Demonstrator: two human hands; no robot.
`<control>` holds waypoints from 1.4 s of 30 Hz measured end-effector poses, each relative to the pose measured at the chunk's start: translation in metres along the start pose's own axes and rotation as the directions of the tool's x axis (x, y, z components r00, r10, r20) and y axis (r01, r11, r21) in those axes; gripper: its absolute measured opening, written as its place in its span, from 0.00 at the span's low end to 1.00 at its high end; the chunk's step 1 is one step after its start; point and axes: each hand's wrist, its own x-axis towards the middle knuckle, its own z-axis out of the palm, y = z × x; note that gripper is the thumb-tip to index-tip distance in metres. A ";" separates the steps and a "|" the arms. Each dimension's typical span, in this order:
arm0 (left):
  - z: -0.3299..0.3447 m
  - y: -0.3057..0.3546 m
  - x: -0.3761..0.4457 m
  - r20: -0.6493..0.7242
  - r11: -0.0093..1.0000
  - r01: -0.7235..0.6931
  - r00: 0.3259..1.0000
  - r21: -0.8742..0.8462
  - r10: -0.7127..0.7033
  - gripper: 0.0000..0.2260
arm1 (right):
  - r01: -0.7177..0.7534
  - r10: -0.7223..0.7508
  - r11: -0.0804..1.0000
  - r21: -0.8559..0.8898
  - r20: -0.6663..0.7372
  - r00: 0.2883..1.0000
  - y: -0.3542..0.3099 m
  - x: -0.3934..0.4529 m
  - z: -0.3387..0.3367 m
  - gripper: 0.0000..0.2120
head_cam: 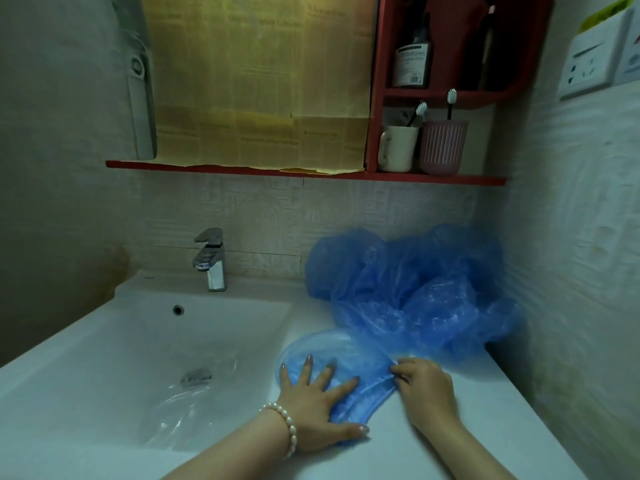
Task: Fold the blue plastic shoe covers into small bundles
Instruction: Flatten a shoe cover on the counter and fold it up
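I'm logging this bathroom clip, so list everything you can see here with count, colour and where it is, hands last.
flattened shoe cover: one, blue, on the counter right of the basin, under both hands
pile of shoe covers: count unclear, blue, in the back right corner of the counter
sink: one, white, left
clear plastic: one piece, transparent, lying in the basin
faucet: one, chrome, behind the basin
shelf: one, red, on the wall above
yellow paper: yellowish sheets above the shelf
mug: one, white, on the shelf
ribbed cup: one, pink, beside the mug
toothbrushes: two, white heads, one in each cup
dark bottle: one, upper cubby
wall socket: one, white, right wall
bracelet: one, pearl-white, left wrist
left hand: flat, pressing the cover
right hand: fingers pinching the cover's edge
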 end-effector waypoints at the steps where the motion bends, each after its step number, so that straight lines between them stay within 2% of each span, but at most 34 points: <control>1: 0.001 0.001 0.000 0.022 0.999 0.033 0.999 -0.013 -0.033 0.36 | -0.049 0.049 0.999 -0.010 0.011 0.999 -0.003 0.000 -0.001 0.10; 3: 0.002 0.007 0.000 0.022 0.997 0.072 0.997 -0.018 -0.071 0.37 | -0.112 0.112 0.993 0.023 0.010 0.994 -0.021 -0.002 -0.010 0.11; 4: 0.004 0.009 0.002 0.020 0.995 0.097 0.995 -0.018 -0.096 0.38 | -0.047 0.054 0.993 0.106 -0.058 0.997 -0.034 -0.003 -0.013 0.12; 6: -0.001 0.024 -0.002 -0.008 0.986 0.158 0.987 -0.059 -0.159 0.39 | 0.238 -0.182 0.914 0.329 -0.194 0.964 -0.066 -0.011 -0.018 0.13; 7: 0.000 0.030 0.000 -0.033 0.972 0.228 0.973 -0.058 -0.231 0.37 | 0.366 -0.323 0.847 0.385 -0.175 0.930 -0.083 -0.015 -0.019 0.13; 8: 0.003 0.036 0.005 -0.039 0.939 0.341 0.939 -0.047 -0.343 0.35 | 0.425 -0.435 0.802 0.420 -0.078 0.897 -0.096 -0.017 -0.017 0.16; 9: 0.003 0.041 0.007 -0.043 0.880 0.474 0.880 0.026 -0.472 0.31 | 0.416 -0.498 0.794 0.443 0.082 0.864 -0.104 -0.018 -0.013 0.19; 10: 0.003 0.043 0.001 -0.005 0.816 0.573 0.819 0.078 -0.574 0.31 | 0.382 -0.494 0.837 0.392 0.241 0.836 -0.104 -0.013 -0.005 0.20; 11: 0.006 0.044 0.001 -0.060 0.780 0.602 0.797 0.171 -0.602 0.33 | 0.338 -0.435 0.892 0.299 0.370 0.821 -0.097 -0.005 0.005 0.21; 12: 0.014 0.048 0.005 -0.075 0.817 0.569 0.822 0.095 -0.564 0.35 | 0.302 -0.378 0.924 0.235 0.442 0.813 -0.090 0.002 0.013 0.22; 13: 0.027 0.048 0.005 -0.081 0.899 0.437 0.898 0.032 -0.433 0.37 | 0.266 -0.339 0.940 0.216 0.480 0.809 -0.084 0.008 0.018 0.22; 14: 0.030 0.050 -0.005 -0.106 0.946 0.312 0.941 -0.092 -0.321 0.38 | 0.237 -0.316 0.947 0.218 0.486 0.815 -0.079 0.012 0.023 0.22; 15: 0.030 0.055 0.000 -0.168 0.967 0.242 0.953 -0.075 -0.251 0.39 | 0.220 -0.300 0.951 0.216 0.489 0.819 -0.075 0.016 0.026 0.22; 16: 0.025 0.055 0.000 -0.186 0.965 0.253 0.947 -0.070 -0.262 0.39 | 0.224 -0.300 0.952 0.209 0.489 0.819 -0.075 0.018 0.028 0.22; 17: 0.021 0.054 0.002 -0.154 0.962 0.254 0.951 -0.103 -0.268 0.38 | 0.238 -0.310 0.950 0.203 0.507 0.804 -0.078 0.020 0.031 0.22; 19: 0.009 0.051 0.003 -0.096 0.944 0.328 0.939 -0.043 -0.331 0.38 | 0.289 -0.359 0.933 0.213 0.522 0.774 -0.087 0.022 0.035 0.21; 20: 0.007 0.044 0.001 -0.063 0.965 0.259 0.963 -0.048 -0.262 0.40 | 0.290 -0.375 0.926 0.241 0.509 0.775 -0.090 0.023 0.039 0.20; 21: 0.003 0.037 -0.008 -0.142 0.984 0.152 0.976 -0.097 -0.165 0.42 | 0.264 -0.377 0.922 0.284 0.499 0.780 -0.092 0.025 0.042 0.19; 22: -0.005 0.031 -0.020 -0.254 0.992 0.009 0.966 -0.128 -0.041 0.38 | 0.227 -0.374 0.913 0.339 0.477 0.795 -0.091 0.028 0.047 0.18; 23: -0.009 0.022 -0.028 -0.482 0.987 -0.095 0.876 -0.127 0.022 0.31 | 0.175 -0.362 0.897 0.406 0.447 0.818 -0.092 0.030 0.048 0.16; 25: -0.011 -0.004 -0.032 -0.610 0.963 -0.240 0.784 -0.120 0.119 0.17 | 0.033 -0.304 0.797 0.603 0.353 0.885 -0.097 0.035 0.041 0.09; 26: -0.007 -0.017 -0.032 -0.633 0.949 -0.307 0.749 -0.066 0.198 0.16 | -0.037 -0.264 0.702 0.711 0.308 0.914 -0.098 0.038 0.033 0.08; 28: -0.003 -0.028 -0.031 -0.448 0.953 -0.278 0.872 -0.120 0.198 0.29 | -0.063 -0.182 0.571 0.819 0.201 0.963 -0.094 0.040 0.012 0.15; 29: 0.001 -0.031 -0.033 -0.352 0.961 -0.242 0.918 -0.131 0.182 0.36 | -0.002 -0.201 0.576 0.817 0.145 0.969 -0.092 0.038 -0.004 0.16; 30: 0.005 -0.032 -0.034 -0.262 0.976 -0.191 0.952 -0.101 0.159 0.43 | 0.057 -0.274 0.615 0.787 0.146 0.950 -0.090 0.034 -0.019 0.13; 31: 0.006 -0.033 -0.035 -0.200 0.985 -0.160 0.969 -0.063 0.144 0.48 | 0.084 -0.392 0.666 0.741 0.252 0.885 -0.088 0.026 -0.031 0.09; 32: 0.006 -0.030 -0.036 -0.149 0.990 -0.131 0.981 -0.060 0.121 0.52 | 0.117 -0.490 0.741 0.661 0.413 0.768 -0.085 0.015 -0.040 0.14; 33: 0.008 -0.029 -0.035 -0.113 0.991 -0.113 0.988 -0.065 0.105 0.56 | 0.180 -0.537 0.802 0.570 0.556 0.634 -0.078 0.005 -0.043 0.24; 34: 0.009 -0.028 -0.033 -0.091 0.992 -0.100 0.991 -0.071 0.094 0.57 | 0.252 -0.538 0.835 0.488 0.635 0.554 -0.070 -0.004 -0.041 0.32; 35: 0.008 -0.026 -0.031 -0.078 0.992 -0.093 0.993 -0.082 0.087 0.58 | 0.308 -0.535 0.844 0.439 0.660 0.527 -0.063 -0.011 -0.037 0.38; 36: 0.008 -0.025 -0.030 -0.077 0.991 -0.087 0.994 -0.097 0.080 0.57 | 0.337 -0.532 0.847 0.412 0.647 0.546 -0.054 -0.017 -0.032 0.43; 38: 0.008 -0.023 -0.030 -0.125 0.990 -0.075 0.990 -0.119 0.060 0.55 | 0.280 -0.511 0.849 0.449 0.561 0.651 -0.041 -0.021 -0.023 0.45; 40: 0.008 -0.023 -0.031 -0.260 0.988 -0.099 0.963 -0.118 0.065 0.49 | 0.168 -0.420 0.866 0.470 0.505 0.754 -0.031 -0.019 -0.021 0.32; 42: 0.011 -0.024 -0.031 -0.492 0.968 -0.235 0.855 -0.086 0.164 0.32 | 0.107 -0.371 0.871 0.479 0.502 0.781 -0.025 -0.017 -0.022 0.29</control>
